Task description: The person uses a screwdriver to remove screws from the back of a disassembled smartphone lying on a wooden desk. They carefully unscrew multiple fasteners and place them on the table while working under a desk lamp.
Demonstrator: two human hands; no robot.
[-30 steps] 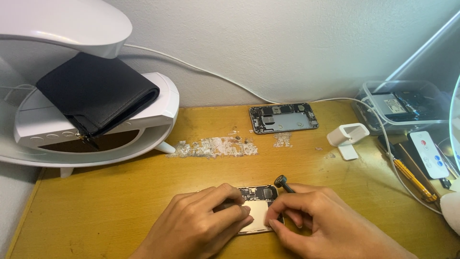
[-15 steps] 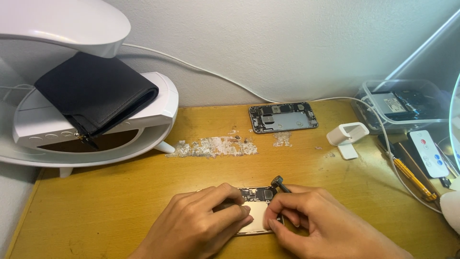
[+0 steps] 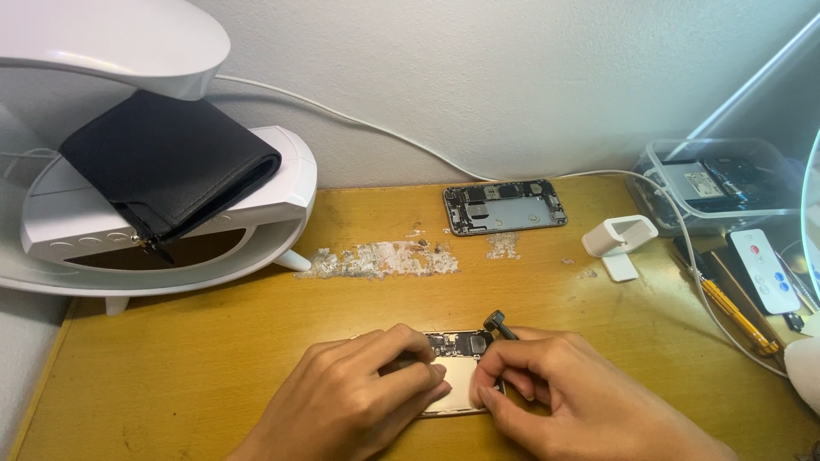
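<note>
Nearest, left hand [image 3: 363, 393] pressed flat on an open gold phone [image 3: 457, 376] on the wooden desk [image 3: 196, 367]. Right hand [image 3: 555, 397] pinched shut on a small black screwdriver [image 3: 498, 324] just above it. Farther back, another opened phone [image 3: 504, 206], white stand [image 3: 617, 236], clear box [image 3: 726, 183] of parts, black wallet [image 3: 171, 162].

A clear plastic box [image 3: 726, 183] stands at the right back corner of the wooden desk [image 3: 213, 341], against the wall; it is rectangular with rounded corners and holds a flat part bearing a small pale label [image 3: 694, 181] with dark print. Just in front of it lies a slim white remote [image 3: 764, 270] with a red button and blue ones. No signs and no lit screens show.
</note>
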